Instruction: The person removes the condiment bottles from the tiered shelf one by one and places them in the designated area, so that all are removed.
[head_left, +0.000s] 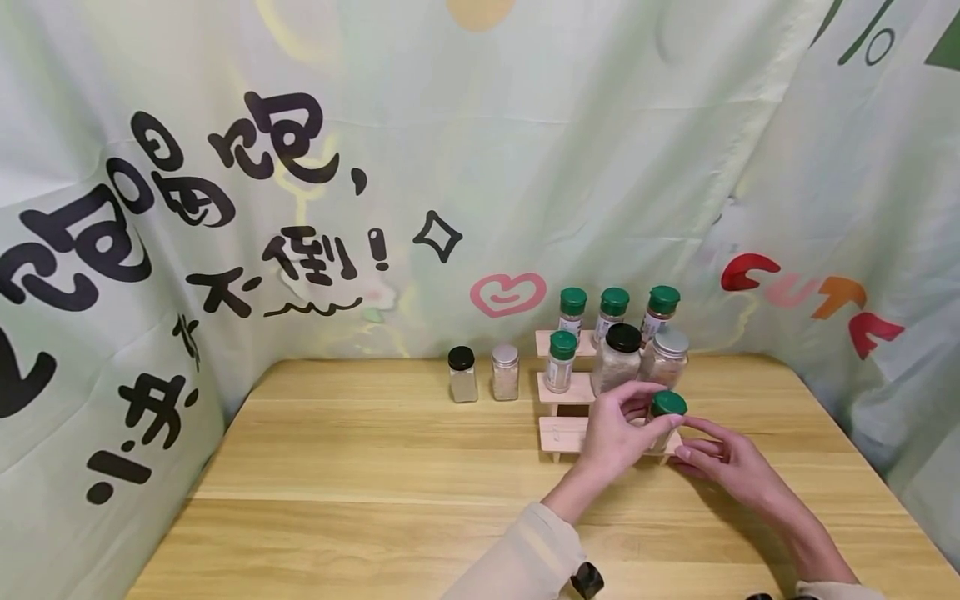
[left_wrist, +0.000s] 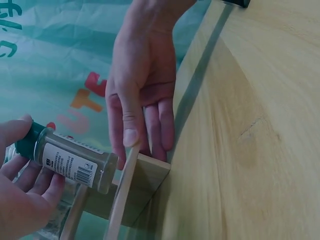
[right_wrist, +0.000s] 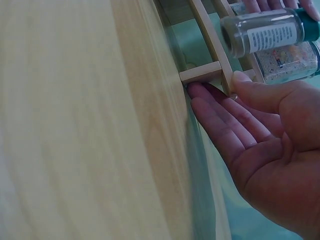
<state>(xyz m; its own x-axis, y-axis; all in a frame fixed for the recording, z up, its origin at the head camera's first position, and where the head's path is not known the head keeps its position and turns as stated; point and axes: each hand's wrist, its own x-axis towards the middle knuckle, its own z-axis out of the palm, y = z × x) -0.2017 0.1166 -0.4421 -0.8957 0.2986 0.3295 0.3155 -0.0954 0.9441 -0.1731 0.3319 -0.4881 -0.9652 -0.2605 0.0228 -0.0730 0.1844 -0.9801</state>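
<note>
My left hand (head_left: 617,427) holds a clear spice jar (left_wrist: 75,162) by its green cap, with thumb and fingers on either side. The jar is at the right end of the lowest step of a three-step wooden rack (head_left: 562,433). In the left wrist view, its base is close to the step board; whether they touch, I cannot tell. My right hand (head_left: 738,468) grips that end of the rack, its thumb (right_wrist: 245,79) against the board's edge and its fingers beside the leg. A white label with a barcode shows on the jar.
Three green-capped jars (head_left: 615,302) stand on the top step. The middle step bears a green-capped jar (head_left: 561,360), a larger black-lidded jar (head_left: 620,360) and a grey-lidded jar (head_left: 669,354). Left of the rack, a black-lidded jar (head_left: 463,379) and a silver-lidded jar (head_left: 506,375) stand on the table.
</note>
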